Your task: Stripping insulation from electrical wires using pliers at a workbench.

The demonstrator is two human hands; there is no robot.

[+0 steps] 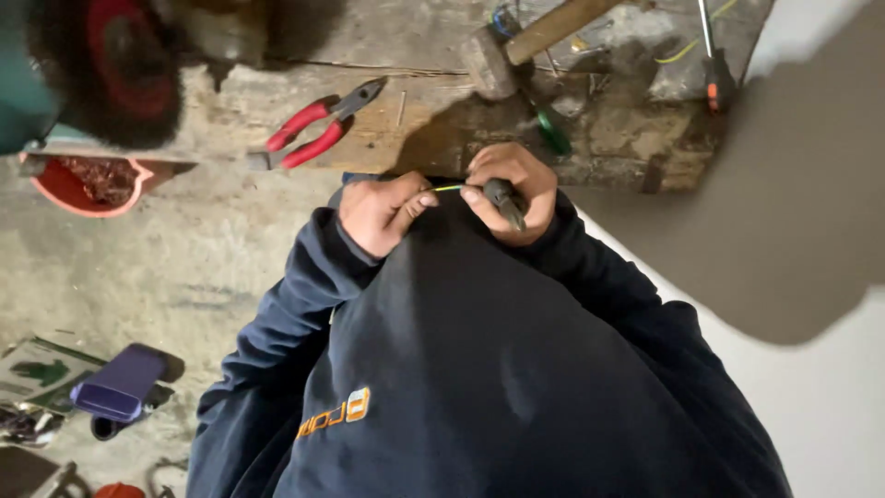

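Hands meet at the near edge of a rough wooden worktop [433, 124], close against the person's dark blue sweatshirt [498, 369]. The picture is upside down relative to the body, so which hand is which follows the sleeves: the hand on the picture's left side [383, 210] comes out of the sleeve that runs down to the lower left, the other hand [512, 192] out of the sleeve toward the lower right. From the view alone it is hard to say for certain which is the person's left and which the right; taking the picture sides, the left hand has its fingers [419, 198] pinched shut on one end of a thin yellow-green wire [449, 188]. The right hand is curled closed around a dark-handled tool [505, 198], and its fingertips touch the other end of the same wire. The wire spans the small gap between the two hands, just in front of the worktop's edge.

On the worktop, red-handled pliers [318, 129] lie well to the left of the hands, jaws pointing right. A hammer [516, 46] with a wooden handle rests beyond the hands, its head near a green-handled tool [553, 132]. An orange-and-black screwdriver [714, 78] lies farther right. Under the worktop's left end stands an orange tub [83, 184], and a purple container [120, 383] lies on the concrete floor [203, 258].
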